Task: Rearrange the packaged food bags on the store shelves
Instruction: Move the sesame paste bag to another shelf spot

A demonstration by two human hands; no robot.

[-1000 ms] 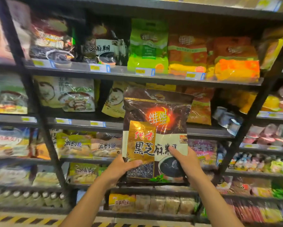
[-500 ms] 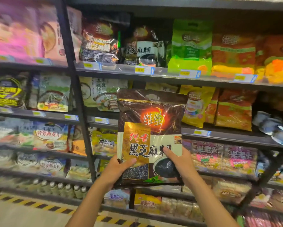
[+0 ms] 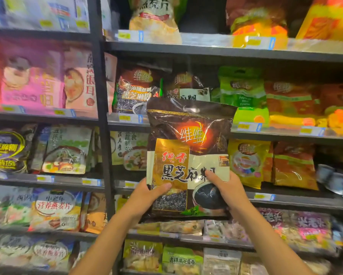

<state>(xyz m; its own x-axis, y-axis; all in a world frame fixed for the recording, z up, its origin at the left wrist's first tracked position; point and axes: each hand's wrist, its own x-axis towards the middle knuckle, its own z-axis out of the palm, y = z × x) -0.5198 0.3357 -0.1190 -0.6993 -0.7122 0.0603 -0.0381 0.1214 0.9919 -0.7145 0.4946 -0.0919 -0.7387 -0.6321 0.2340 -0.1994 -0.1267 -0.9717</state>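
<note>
Sesame bag upright before the shelves, fingers of left hand and right hand gripping its lower corners. Held so low, its slick top could flop, catch the shelf edge, or topple neighbouring dark bags.

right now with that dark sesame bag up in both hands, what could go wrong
The left hand and right hand pinch the dark sesame bag only near its bottom, so the tall glossy top may flop or the bag may slip. The shelf spot behind it already holds a similar dark bag, close beside a green bag; pushing in could topple or crumple them.
</note>
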